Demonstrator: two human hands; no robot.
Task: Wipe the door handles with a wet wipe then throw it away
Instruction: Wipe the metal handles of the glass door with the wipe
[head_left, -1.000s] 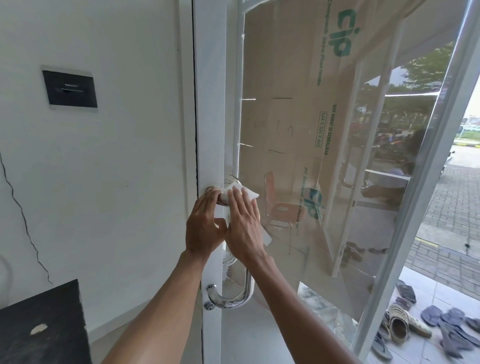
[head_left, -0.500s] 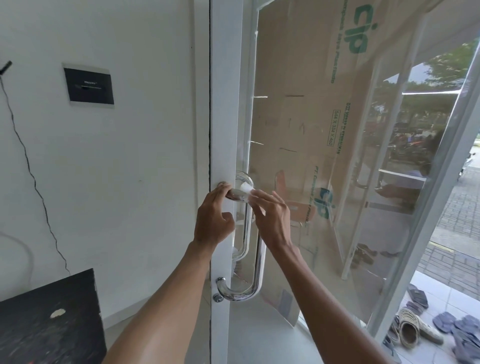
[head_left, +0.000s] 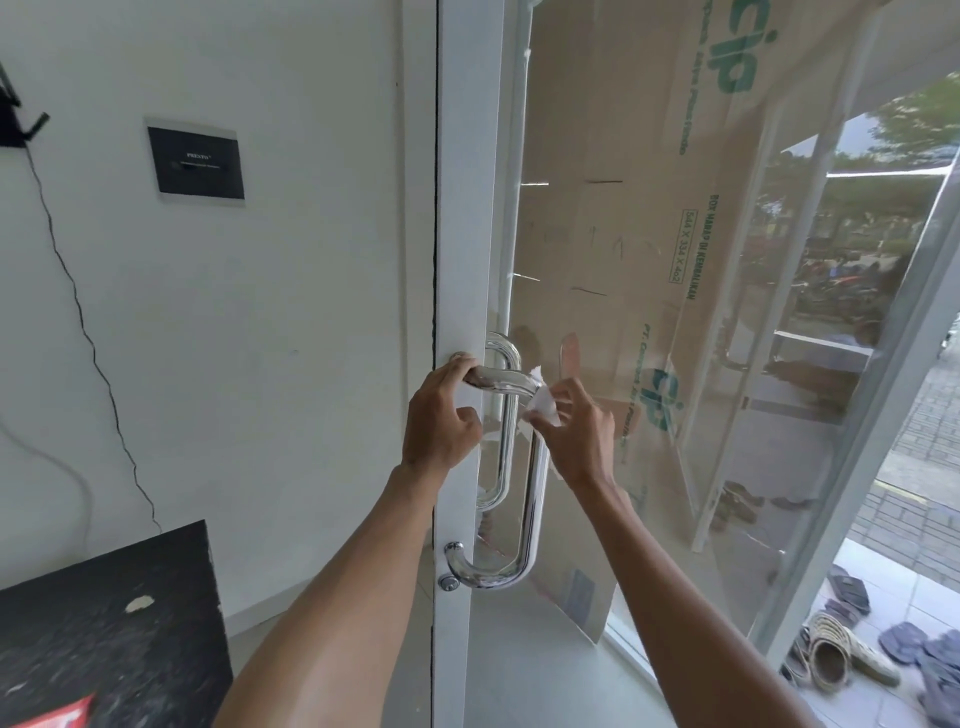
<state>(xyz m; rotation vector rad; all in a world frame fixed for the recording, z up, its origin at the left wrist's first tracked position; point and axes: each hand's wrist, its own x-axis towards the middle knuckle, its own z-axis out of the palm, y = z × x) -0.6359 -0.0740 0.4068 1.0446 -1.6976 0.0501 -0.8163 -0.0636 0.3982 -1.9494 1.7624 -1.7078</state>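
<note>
A chrome D-shaped door handle (head_left: 535, 493) is fixed to the white frame of a glass door (head_left: 467, 234). A second chrome handle (head_left: 503, 457) shows behind it through the glass. My left hand (head_left: 441, 421) grips the near handle's upper bar close to the frame. My right hand (head_left: 574, 434) pinches a small crumpled white wet wipe (head_left: 543, 405) against the handle's top bend, just right of my left hand.
A white wall with a black plaque (head_left: 196, 162) and a thin cable (head_left: 88, 332) lies to the left. A dark counter (head_left: 104, 623) sits at lower left. Cardboard (head_left: 649, 234) leans behind the glass. Sandals (head_left: 841, 654) lie on the floor outside.
The wipe was spread wide under my right palm on the upper bar; now it is bunched in my fingertips at the bend, farther right. The view has shifted, so the handle sits lower right.
</note>
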